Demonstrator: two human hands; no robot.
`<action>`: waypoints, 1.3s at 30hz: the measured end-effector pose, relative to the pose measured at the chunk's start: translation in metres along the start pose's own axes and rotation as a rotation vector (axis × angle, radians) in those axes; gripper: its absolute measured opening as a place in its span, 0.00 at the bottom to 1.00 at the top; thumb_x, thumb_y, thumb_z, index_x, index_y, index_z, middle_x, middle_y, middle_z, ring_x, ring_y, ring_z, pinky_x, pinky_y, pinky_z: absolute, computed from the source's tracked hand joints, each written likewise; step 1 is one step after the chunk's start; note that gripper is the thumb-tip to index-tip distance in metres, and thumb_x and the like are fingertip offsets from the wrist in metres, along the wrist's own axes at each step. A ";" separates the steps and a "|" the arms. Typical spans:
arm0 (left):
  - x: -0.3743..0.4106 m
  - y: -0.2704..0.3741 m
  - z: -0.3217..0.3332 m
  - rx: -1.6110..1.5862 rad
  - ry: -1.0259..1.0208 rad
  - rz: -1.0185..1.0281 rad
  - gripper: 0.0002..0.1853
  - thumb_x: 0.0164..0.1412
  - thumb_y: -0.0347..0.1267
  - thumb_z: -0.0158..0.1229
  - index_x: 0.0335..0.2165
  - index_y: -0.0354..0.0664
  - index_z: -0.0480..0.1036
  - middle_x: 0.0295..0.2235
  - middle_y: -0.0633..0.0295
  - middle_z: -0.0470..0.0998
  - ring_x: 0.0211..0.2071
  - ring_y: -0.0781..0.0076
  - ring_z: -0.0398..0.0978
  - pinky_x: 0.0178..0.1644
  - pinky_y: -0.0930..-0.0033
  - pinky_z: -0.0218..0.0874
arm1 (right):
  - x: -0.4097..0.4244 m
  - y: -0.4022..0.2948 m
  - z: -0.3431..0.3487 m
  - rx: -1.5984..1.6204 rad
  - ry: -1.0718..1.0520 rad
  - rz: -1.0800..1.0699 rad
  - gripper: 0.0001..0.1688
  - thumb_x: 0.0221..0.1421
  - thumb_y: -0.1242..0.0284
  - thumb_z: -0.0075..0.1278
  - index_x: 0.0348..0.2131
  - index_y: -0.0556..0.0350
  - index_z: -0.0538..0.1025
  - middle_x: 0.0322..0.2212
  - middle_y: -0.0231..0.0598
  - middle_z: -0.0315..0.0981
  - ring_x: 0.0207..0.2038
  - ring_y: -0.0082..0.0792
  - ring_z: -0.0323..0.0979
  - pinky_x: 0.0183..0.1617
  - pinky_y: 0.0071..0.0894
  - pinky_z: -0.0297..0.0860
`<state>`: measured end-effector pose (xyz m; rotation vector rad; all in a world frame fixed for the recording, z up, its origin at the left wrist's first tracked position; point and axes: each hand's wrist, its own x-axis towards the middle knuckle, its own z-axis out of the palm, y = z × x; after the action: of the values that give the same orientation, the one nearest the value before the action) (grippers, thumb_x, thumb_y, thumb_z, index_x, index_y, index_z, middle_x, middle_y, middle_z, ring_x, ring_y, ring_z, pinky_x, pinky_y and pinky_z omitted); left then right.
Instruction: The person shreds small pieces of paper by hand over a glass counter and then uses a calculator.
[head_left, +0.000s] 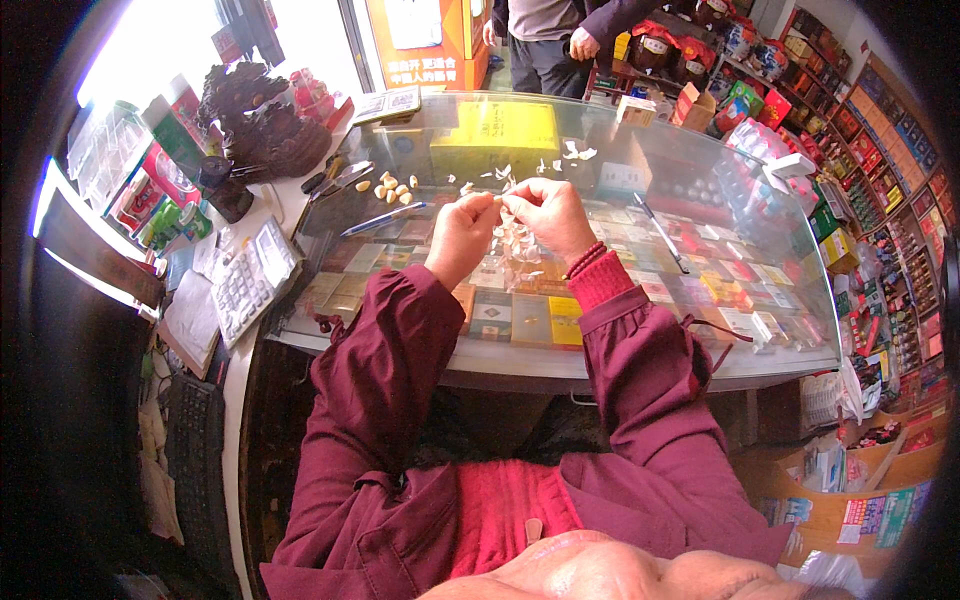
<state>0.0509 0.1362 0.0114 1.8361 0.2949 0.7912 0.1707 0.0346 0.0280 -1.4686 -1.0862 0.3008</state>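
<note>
My left hand (466, 229) and my right hand (551, 217) meet fingertip to fingertip above a glass display counter (517, 360). Between them is a small pale piece, apparently a garlic clove (498, 199), mostly hidden by the fingers. Papery garlic skins (517, 244) lie on the glass just below my hands, and more white skins (577, 151) lie beyond them. To the left of my left hand sits a small group of peeled garlic cloves (390, 189). A blue-and-white pen (384, 219) rests near those cloves; another pen (660, 232) lies right of my right hand.
A calculator (251, 281) and a dark carved ornament (259, 124) stand on the left-hand counter, above a black keyboard (195, 450). Beyond the glass counter stands another person (544, 45). Plastic-wrapped bottles (757, 172) and packed shelves (892, 225) are at the right.
</note>
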 end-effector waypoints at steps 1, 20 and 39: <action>0.001 -0.006 -0.001 0.064 0.006 0.058 0.09 0.59 0.26 0.51 0.24 0.33 0.71 0.20 0.70 0.69 0.20 0.86 0.61 0.23 0.80 0.53 | 0.000 0.000 0.000 -0.009 -0.002 0.003 0.07 0.47 0.75 0.54 0.24 0.64 0.77 0.18 0.34 0.74 0.22 0.17 0.68 0.27 0.22 0.66; -0.003 0.007 0.004 0.275 0.041 0.293 0.07 0.54 0.24 0.52 0.22 0.31 0.67 0.18 0.55 0.66 0.21 0.67 0.65 0.27 0.71 0.57 | -0.002 -0.008 -0.001 -0.117 0.022 0.018 0.08 0.41 0.74 0.54 0.17 0.61 0.75 0.14 0.37 0.72 0.18 0.21 0.67 0.25 0.24 0.66; -0.006 0.025 -0.002 -0.399 -0.092 -0.229 0.11 0.60 0.29 0.50 0.22 0.36 0.70 0.16 0.73 0.64 0.16 0.88 0.54 0.18 0.81 0.43 | -0.004 -0.009 0.002 0.207 0.022 0.154 0.05 0.46 0.78 0.52 0.21 0.62 0.72 0.17 0.31 0.71 0.20 0.19 0.69 0.25 0.19 0.67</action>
<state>0.0412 0.1247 0.0324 1.4290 0.2610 0.5585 0.1638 0.0316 0.0338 -1.3684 -0.8976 0.4904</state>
